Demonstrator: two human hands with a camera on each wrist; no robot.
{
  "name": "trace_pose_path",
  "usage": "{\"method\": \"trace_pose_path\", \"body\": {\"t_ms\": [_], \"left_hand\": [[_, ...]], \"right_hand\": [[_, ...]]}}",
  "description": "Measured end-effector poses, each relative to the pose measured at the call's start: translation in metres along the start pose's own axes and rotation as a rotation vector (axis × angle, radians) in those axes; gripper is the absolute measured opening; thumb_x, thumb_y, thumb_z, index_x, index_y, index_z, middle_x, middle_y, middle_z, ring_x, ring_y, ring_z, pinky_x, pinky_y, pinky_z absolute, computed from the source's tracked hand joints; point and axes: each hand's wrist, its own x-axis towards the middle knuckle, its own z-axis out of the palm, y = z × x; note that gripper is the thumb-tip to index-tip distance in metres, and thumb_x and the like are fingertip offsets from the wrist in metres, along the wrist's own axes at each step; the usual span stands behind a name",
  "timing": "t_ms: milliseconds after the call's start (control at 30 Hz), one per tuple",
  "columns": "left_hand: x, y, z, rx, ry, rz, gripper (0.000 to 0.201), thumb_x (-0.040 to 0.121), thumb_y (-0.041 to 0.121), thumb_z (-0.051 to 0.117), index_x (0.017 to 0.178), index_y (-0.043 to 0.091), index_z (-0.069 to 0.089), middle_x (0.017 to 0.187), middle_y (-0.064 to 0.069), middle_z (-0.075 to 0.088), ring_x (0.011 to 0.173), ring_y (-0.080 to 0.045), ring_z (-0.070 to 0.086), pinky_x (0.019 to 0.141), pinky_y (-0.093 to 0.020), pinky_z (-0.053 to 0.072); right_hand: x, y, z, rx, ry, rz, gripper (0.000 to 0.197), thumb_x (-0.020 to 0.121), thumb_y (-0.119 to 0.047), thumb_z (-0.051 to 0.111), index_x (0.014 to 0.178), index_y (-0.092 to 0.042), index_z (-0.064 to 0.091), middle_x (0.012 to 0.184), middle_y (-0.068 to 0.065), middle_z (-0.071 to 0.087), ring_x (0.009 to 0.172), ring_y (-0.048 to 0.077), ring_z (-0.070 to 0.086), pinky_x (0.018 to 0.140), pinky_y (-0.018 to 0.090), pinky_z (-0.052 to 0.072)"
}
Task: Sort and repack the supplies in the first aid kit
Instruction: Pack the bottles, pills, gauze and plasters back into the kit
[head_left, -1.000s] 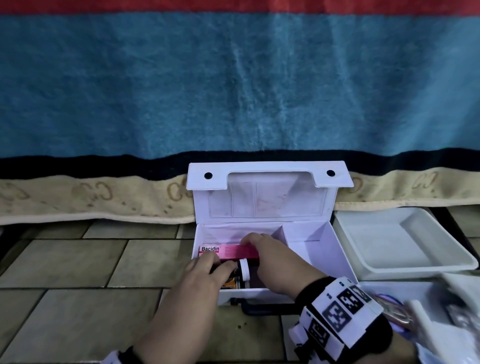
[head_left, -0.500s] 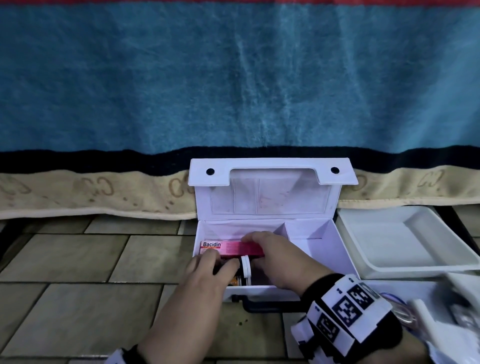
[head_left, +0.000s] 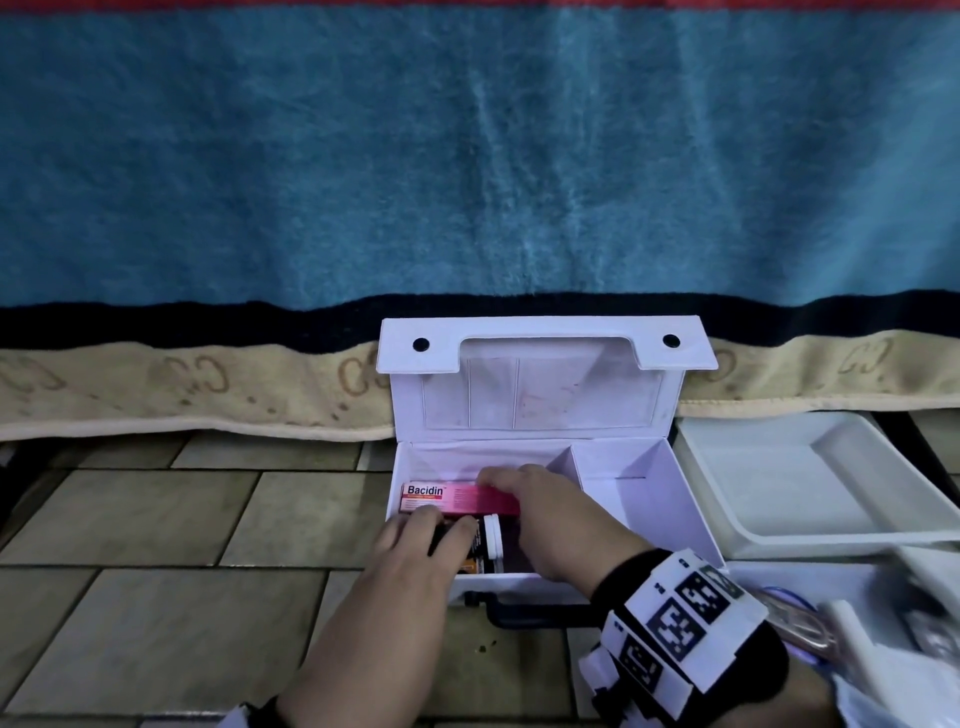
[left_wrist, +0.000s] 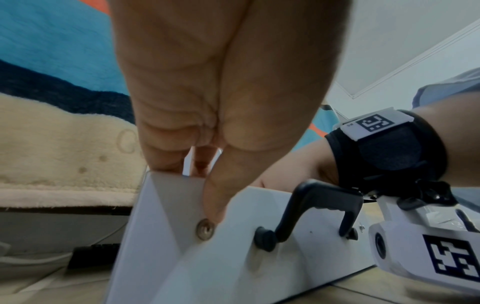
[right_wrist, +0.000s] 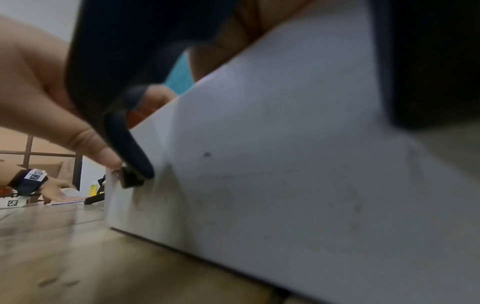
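Note:
The white first aid box (head_left: 693, 499) stands open on the tiled floor, its lid (head_left: 545, 395) leaning back on a blanket. In its left compartment lie a pink Bacidin box (head_left: 441, 496) and, nearer me, a dark bottle with a white cap (head_left: 492, 538). My left hand (head_left: 434, 527) reaches over the front wall with straight fingers on the bottle. Its thumb (left_wrist: 215, 201) lies against the outside of that wall (right_wrist: 285, 164). My right hand (head_left: 511, 480) curls over the right end of the pink box and holds it. The right compartment shows nothing in it.
A white tray (head_left: 831, 519) sits right of the box. A second tray (head_left: 769, 577) with loose supplies lies at the lower right. A black carry handle (head_left: 535, 618) hangs on the front wall. The blue and cream blanket (head_left: 208, 395) drapes behind.
Both hands stay in the left compartment on the pink box and the bottle. Only the head view has shifted slightly.

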Motion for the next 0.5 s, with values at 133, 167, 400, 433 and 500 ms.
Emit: {"method": "trace_pose_path", "body": {"t_ms": [133, 167, 400, 433, 500], "left_hand": [[0.003, 0.002, -0.005, 0.012, -0.065, -0.025, 0.09, 0.05, 0.001, 0.025, 0.132, 0.031, 0.045, 0.121, 0.01, 0.046, 0.116, -0.013, 0.051, 0.087, -0.012, 0.043], [0.004, 0.005, -0.01, 0.015, -0.019, -0.019, 0.089, 0.049, 0.004, 0.022, 0.13, 0.029, 0.049, 0.119, 0.009, 0.049, 0.113, -0.014, 0.054, 0.086, -0.013, 0.045], [0.002, -0.008, 0.006, -0.004, -0.033, -0.015, 0.096, 0.025, -0.001, 0.071, 0.113, 0.031, 0.054, 0.097, 0.012, 0.059, 0.089, -0.005, 0.053, 0.061, -0.01, 0.051], [0.002, -0.012, 0.011, -0.006, -0.023, -0.009, 0.097, 0.024, 0.0, 0.076, 0.113, 0.031, 0.054, 0.096, 0.012, 0.06, 0.089, -0.004, 0.05, 0.061, -0.011, 0.052], [0.001, -0.014, 0.011, -0.05, -0.038, -0.017, 0.095, 0.032, 0.002, 0.082, 0.118, 0.032, 0.055, 0.102, 0.012, 0.059, 0.094, -0.004, 0.046, 0.065, -0.016, 0.054]], "right_hand": [[0.005, 0.002, 0.005, 0.024, 0.021, 0.017, 0.071, 0.084, 0.01, 0.039, 0.139, -0.036, 0.038, 0.14, 0.001, 0.039, 0.125, 0.025, 0.045, 0.106, 0.029, 0.038], [0.005, 0.003, 0.006, 0.022, 0.025, 0.021, 0.071, 0.085, 0.009, 0.039, 0.14, -0.037, 0.038, 0.141, 0.002, 0.037, 0.126, 0.025, 0.043, 0.107, 0.03, 0.038], [0.001, 0.002, 0.006, 0.006, 0.036, 0.042, 0.071, 0.086, 0.006, 0.036, 0.141, -0.039, 0.034, 0.139, 0.007, 0.031, 0.129, 0.028, 0.03, 0.11, 0.03, 0.032], [0.001, 0.001, 0.007, 0.011, 0.037, 0.045, 0.071, 0.085, 0.007, 0.036, 0.14, -0.038, 0.035, 0.138, 0.007, 0.032, 0.129, 0.028, 0.03, 0.109, 0.03, 0.032], [0.001, 0.0, 0.006, 0.025, 0.053, 0.055, 0.07, 0.084, 0.009, 0.038, 0.138, -0.036, 0.038, 0.137, 0.007, 0.033, 0.128, 0.028, 0.03, 0.109, 0.03, 0.033]]}}
